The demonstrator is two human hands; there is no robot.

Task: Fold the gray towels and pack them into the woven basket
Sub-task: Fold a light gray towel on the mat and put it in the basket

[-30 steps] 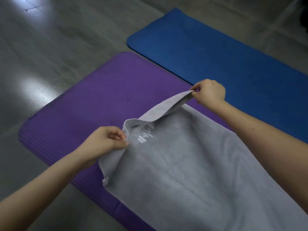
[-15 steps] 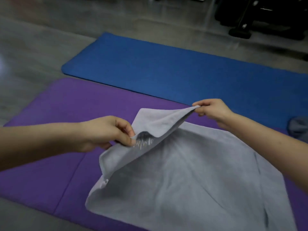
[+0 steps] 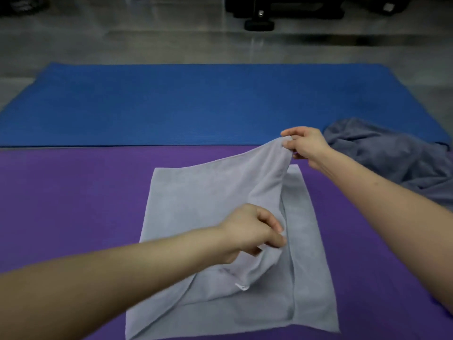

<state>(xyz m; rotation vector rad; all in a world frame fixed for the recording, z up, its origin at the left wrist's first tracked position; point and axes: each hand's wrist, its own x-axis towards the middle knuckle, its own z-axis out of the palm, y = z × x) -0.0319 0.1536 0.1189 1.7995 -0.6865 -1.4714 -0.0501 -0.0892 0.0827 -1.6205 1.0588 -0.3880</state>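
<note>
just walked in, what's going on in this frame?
A person is partway through folding a light gray towel spread on the purple mat. The right hand pinches a far corner and holds it raised, and the left hand pinches the same flap nearer the person, so the fold is not yet laid flat. A darker gray towel lies crumpled at the right, across the edge of the blue mat. No basket is in view.
</note>
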